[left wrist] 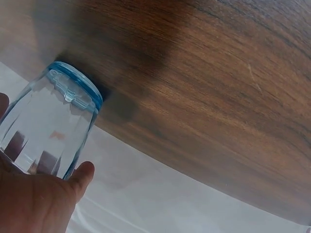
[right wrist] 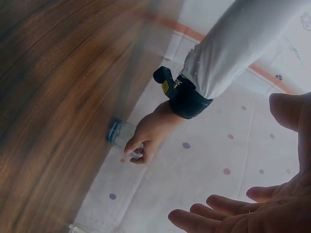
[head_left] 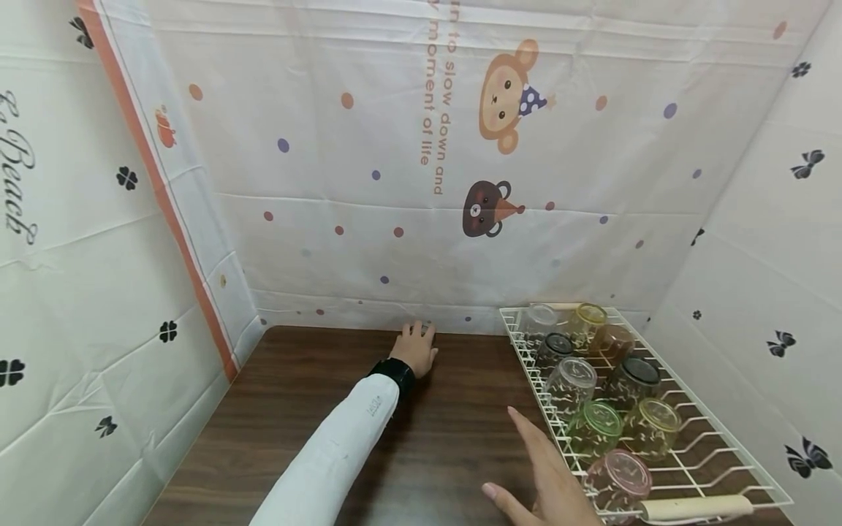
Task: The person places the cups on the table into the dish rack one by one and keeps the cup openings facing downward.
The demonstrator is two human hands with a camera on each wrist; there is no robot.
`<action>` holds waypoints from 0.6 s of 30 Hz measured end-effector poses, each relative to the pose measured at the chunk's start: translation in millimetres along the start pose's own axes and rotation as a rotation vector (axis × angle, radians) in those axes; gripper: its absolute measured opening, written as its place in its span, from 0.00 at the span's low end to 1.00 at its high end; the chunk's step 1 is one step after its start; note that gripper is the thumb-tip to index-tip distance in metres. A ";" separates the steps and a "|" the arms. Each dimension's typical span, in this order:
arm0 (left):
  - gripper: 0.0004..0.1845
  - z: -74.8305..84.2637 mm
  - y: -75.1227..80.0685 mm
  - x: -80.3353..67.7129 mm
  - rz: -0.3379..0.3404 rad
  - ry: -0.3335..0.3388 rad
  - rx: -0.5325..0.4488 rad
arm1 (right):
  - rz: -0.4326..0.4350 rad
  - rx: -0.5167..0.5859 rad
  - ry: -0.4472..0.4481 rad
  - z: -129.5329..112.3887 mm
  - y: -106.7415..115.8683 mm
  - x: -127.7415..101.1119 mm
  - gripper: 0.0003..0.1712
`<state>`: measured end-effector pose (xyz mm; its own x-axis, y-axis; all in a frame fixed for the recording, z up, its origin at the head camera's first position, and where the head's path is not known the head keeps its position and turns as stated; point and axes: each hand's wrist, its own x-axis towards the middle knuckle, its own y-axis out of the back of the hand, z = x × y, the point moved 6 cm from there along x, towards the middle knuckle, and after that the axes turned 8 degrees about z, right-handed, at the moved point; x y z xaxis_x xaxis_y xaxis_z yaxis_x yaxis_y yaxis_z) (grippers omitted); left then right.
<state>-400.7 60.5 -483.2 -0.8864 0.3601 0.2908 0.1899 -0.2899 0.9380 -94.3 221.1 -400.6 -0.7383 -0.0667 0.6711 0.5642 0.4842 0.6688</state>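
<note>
Now your left hand (head_left: pixel 416 349) fingers (right wrist: pixel 137 147) wrap a blue-rimmed glass (left wrist: pixel 58 127) standing upside down on the tabletop (head_left: pixel 316 409), and your right hand (head_left: pixel 549 478) fingers are spread, holding nothing

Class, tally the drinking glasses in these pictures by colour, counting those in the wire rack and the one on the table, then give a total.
Clear glasses: 2
Yellow glasses: 2
Dark grey glasses: 2
Brown glass: 1
Green glass: 1
Pink glass: 1
Blue glass, held by the left hand on the table: 1
Total: 10
</note>
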 end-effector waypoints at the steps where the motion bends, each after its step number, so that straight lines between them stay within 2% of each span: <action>1: 0.29 -0.2 -0.5 0.0 0.000 -0.001 0.003 | 0.002 0.002 0.002 0.3 -0.4 -0.2 0.66; 11: 0.30 -3.0 -4.5 1.4 -0.012 -0.009 0.033 | -0.006 0.016 -0.007 -0.5 -1.9 0.2 0.66; 14: 0.32 -5.4 -5.4 1.9 -0.036 0.002 -0.032 | -0.038 0.034 -0.044 -1.8 -0.3 2.0 0.64; 18: 0.31 -9.7 2.9 1.4 -0.035 0.038 -0.188 | -0.079 0.056 -0.085 -2.2 2.8 6.3 0.61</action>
<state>-405.5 51.5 -481.9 -0.9072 0.3399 0.2478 0.0797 -0.4396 0.8947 -96.5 220.1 -393.8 -0.8098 -0.0334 0.5857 0.4830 0.5286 0.6981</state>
